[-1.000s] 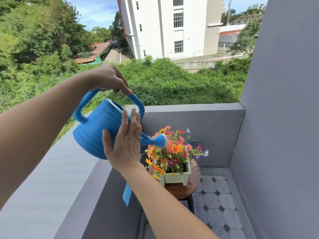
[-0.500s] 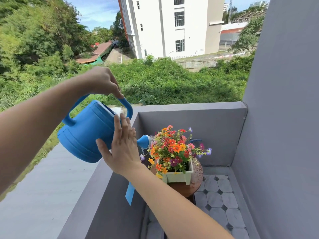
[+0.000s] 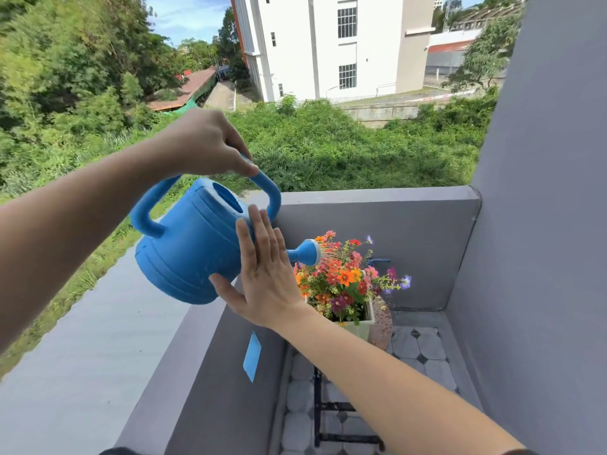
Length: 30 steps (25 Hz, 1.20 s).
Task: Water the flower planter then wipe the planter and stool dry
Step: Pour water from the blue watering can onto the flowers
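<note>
My left hand (image 3: 207, 142) grips the top handle of a blue watering can (image 3: 190, 254), which tilts toward the flowers. My right hand (image 3: 262, 277) lies flat against the can's side, fingers spread and pointing up. The spout rose (image 3: 310, 252) hangs over the orange, red and purple flowers (image 3: 345, 277), and thin streams of water fall from it. The flowers stand in a pale rectangular planter (image 3: 363, 326). The planter sits on a round brown stool (image 3: 382, 323) with dark legs. My right forearm hides part of both.
A grey balcony parapet (image 3: 377, 198) rises behind the stool, a side ledge (image 3: 184, 339) on the left and a wall (image 3: 542, 224) on the right. The floor has grey tiles (image 3: 423, 349). A blue strip (image 3: 252, 356) hangs on the inner left wall.
The can swung left and back right, so the spout rose is over the flowers again with water falling. Both hands stayed on the can.
</note>
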Each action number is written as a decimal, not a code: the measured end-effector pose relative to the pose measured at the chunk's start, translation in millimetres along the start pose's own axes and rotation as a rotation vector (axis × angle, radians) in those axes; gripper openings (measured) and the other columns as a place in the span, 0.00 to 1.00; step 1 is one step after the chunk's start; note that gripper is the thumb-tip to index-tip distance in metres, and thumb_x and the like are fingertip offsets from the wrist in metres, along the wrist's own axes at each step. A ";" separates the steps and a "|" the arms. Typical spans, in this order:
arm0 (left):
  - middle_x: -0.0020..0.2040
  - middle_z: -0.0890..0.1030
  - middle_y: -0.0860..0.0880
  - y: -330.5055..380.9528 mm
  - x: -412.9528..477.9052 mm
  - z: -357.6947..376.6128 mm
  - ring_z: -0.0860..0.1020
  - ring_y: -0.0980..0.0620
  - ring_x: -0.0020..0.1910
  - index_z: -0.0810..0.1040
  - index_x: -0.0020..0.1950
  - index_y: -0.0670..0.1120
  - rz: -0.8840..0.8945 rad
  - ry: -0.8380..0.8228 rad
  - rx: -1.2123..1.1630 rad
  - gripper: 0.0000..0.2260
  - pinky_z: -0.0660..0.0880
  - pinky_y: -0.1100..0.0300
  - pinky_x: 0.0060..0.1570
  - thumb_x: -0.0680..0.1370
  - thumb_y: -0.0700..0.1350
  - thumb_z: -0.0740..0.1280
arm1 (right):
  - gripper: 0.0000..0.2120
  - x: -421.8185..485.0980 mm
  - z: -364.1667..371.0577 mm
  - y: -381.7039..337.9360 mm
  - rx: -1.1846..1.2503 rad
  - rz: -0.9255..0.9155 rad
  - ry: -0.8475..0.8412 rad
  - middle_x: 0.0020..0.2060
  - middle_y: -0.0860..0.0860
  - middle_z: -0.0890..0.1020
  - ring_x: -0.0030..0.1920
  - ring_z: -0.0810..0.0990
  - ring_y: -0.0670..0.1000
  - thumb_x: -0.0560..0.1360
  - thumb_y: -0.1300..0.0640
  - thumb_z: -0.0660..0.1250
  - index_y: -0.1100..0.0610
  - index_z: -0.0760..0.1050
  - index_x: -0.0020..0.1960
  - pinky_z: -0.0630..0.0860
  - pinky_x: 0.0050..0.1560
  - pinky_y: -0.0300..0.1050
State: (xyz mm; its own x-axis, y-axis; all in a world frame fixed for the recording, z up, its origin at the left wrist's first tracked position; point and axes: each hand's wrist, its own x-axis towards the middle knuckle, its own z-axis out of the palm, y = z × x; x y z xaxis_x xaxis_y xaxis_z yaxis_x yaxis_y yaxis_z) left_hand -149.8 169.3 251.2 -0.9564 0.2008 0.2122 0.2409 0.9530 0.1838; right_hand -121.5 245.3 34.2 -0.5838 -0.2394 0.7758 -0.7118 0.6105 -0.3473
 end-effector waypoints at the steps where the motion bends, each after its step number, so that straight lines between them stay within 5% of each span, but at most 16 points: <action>1: 0.28 0.77 0.46 -3.2 1.7 -2.1 0.69 0.52 0.27 0.85 0.46 0.49 -0.008 0.021 0.001 0.09 0.63 0.62 0.27 0.69 0.51 0.74 | 0.39 5.8 2.9 1.0 0.000 -0.002 -0.008 0.75 0.52 0.46 0.77 0.45 0.57 0.75 0.40 0.56 0.53 0.36 0.73 0.49 0.74 0.57; 6: 0.27 0.76 0.45 -22.0 9.6 -7.9 0.68 0.51 0.27 0.85 0.47 0.46 -0.065 0.071 0.015 0.11 0.64 0.60 0.29 0.69 0.50 0.74 | 0.40 25.9 21.1 1.8 -0.013 0.008 -0.059 0.76 0.56 0.47 0.77 0.49 0.58 0.74 0.41 0.58 0.53 0.36 0.73 0.50 0.75 0.58; 10: 0.35 0.83 0.42 -30.3 12.1 -5.6 0.71 0.50 0.31 0.85 0.47 0.47 -0.081 0.016 0.061 0.11 0.65 0.61 0.30 0.69 0.51 0.75 | 0.39 23.5 27.8 -9.3 0.023 0.069 -0.084 0.77 0.59 0.49 0.77 0.48 0.57 0.74 0.41 0.58 0.52 0.39 0.75 0.49 0.74 0.58; 15: 0.29 0.78 0.50 -15.2 25.4 -1.9 0.72 0.54 0.30 0.85 0.48 0.49 -0.063 -0.075 0.042 0.11 0.63 0.62 0.29 0.69 0.52 0.74 | 0.39 19.2 20.3 -8.9 0.057 0.102 -0.060 0.76 0.50 0.43 0.77 0.43 0.56 0.74 0.39 0.53 0.51 0.33 0.73 0.43 0.75 0.56; 21: 0.31 0.78 0.48 6.7 51.7 1.0 0.71 0.55 0.29 0.85 0.49 0.46 -0.020 -0.025 -0.013 0.12 0.65 0.63 0.28 0.69 0.51 0.74 | 0.38 32.1 4.0 21.5 0.011 0.179 -0.056 0.77 0.59 0.46 0.77 0.43 0.57 0.75 0.40 0.53 0.52 0.36 0.75 0.45 0.75 0.57; 26: 0.30 0.78 0.48 6.1 58.8 7.5 0.71 0.54 0.29 0.85 0.48 0.45 -0.038 -0.014 0.045 0.13 0.66 0.61 0.29 0.69 0.52 0.75 | 0.41 30.5 2.3 25.2 0.022 0.184 -0.125 0.77 0.55 0.41 0.77 0.39 0.54 0.75 0.39 0.51 0.50 0.26 0.73 0.42 0.76 0.56; 30: 0.28 0.77 0.49 5.4 51.1 9.7 0.70 0.53 0.28 0.86 0.44 0.47 -0.053 -0.113 0.038 0.10 0.64 0.61 0.28 0.68 0.51 0.75 | 0.41 15.5 0.5 5.3 0.087 0.191 -0.107 0.77 0.55 0.40 0.77 0.36 0.53 0.75 0.39 0.52 0.52 0.29 0.74 0.40 0.76 0.56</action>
State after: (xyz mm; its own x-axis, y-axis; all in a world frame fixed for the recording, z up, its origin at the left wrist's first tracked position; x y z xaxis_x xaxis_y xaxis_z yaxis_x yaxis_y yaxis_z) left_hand -198.9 186.9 253.8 -0.9807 0.1718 0.0933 0.1848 0.9704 0.1552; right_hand -134.6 244.4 44.1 -0.7461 -0.2067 0.6330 -0.6123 0.5865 -0.5302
